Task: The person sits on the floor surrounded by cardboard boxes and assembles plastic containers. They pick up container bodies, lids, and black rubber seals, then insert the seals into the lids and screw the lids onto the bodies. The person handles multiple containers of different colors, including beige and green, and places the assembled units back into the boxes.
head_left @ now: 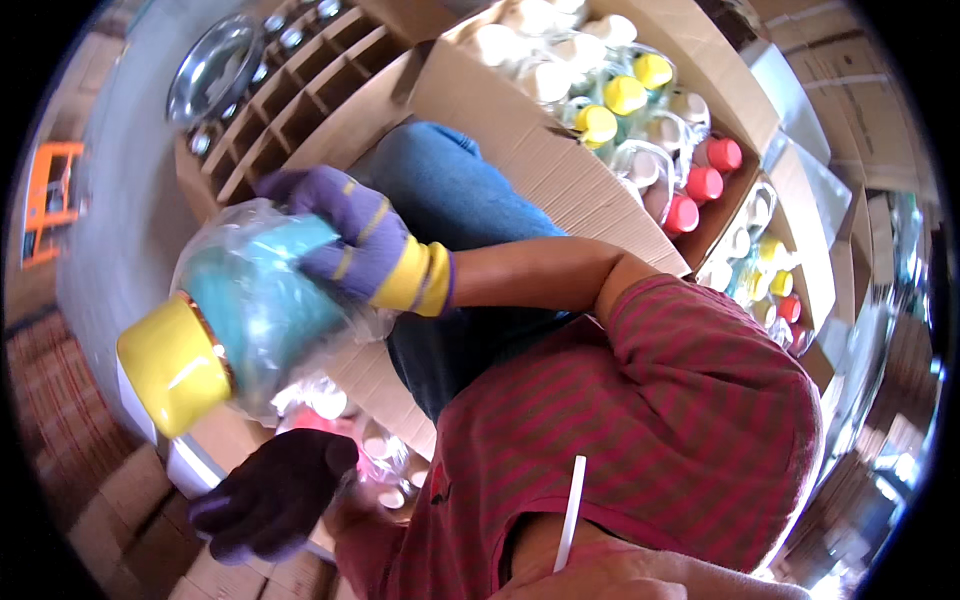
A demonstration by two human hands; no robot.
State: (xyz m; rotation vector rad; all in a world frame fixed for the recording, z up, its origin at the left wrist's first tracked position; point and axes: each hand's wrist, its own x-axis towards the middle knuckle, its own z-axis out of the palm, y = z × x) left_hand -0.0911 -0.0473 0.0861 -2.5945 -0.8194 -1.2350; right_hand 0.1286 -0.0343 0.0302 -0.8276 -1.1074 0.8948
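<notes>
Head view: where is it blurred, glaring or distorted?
Head view: the dark-gloved hand is motion-blurred; glare streaks the plastic wrap on the yellow-lidded jar; the right rim washes out in sunlight; the cardboard box edges bow toward the black fisheye border.

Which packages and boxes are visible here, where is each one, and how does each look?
Clear plastic bag: wrapped around a teal jar with a yellow lid, gripped by a gloved hand.
Brown cardboard box: upper centre, open, filled with jars with yellow and pink lids.
Brown cardboard divider box: upper left, a grid of cells.
Dark gloved hand: below the jar, holding nothing.
</notes>
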